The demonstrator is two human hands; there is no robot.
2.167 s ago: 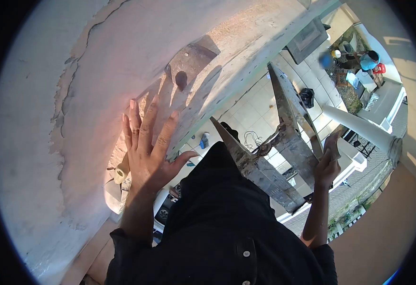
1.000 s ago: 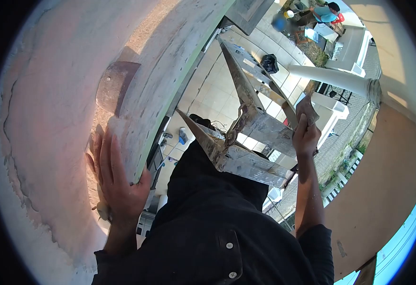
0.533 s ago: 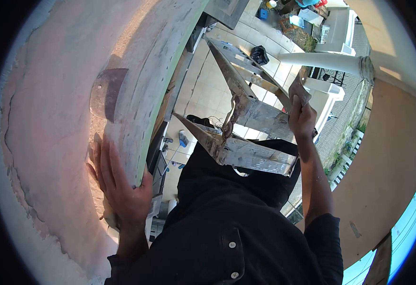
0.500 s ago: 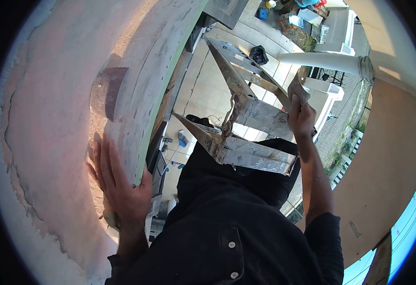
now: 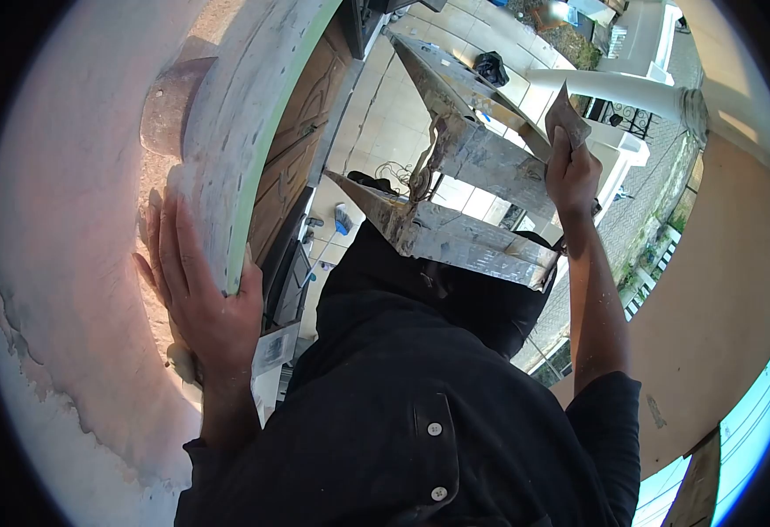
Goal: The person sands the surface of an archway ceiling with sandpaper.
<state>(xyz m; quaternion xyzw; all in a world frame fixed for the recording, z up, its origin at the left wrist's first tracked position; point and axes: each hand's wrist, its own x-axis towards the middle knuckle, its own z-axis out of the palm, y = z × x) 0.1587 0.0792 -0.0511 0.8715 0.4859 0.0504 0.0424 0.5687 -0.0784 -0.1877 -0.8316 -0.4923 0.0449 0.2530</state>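
My left hand (image 5: 205, 294) rests with its fingers stretched out along the top of a long whitish ledge (image 5: 240, 105). Its thumb hooks over the ledge's pale green edge. In front of those fingers, a curved reddish-brown piece (image 5: 169, 110) lies against the ledge. My right hand (image 5: 574, 180) is closed round a bent brown sheet that looks like sandpaper (image 5: 567, 121), thumb pressed on it. This hand is raised beside the top of a worn, paint-spattered stepladder (image 5: 490, 167), which stands in front of my body.
Peeling pinkish wall surface (image 5: 68, 263) fills the left side. Far below lie floor tiles (image 5: 376, 114), a black bag (image 5: 490, 68) and a carved wooden door (image 5: 292, 145). A white column (image 5: 613, 85) and a beige wall (image 5: 710, 290) are on the right.
My view has shifted, showing more of the wooden door below. My left hand keeps its place on the ledge, and my right hand still holds the brown sheet, now turned more upright.
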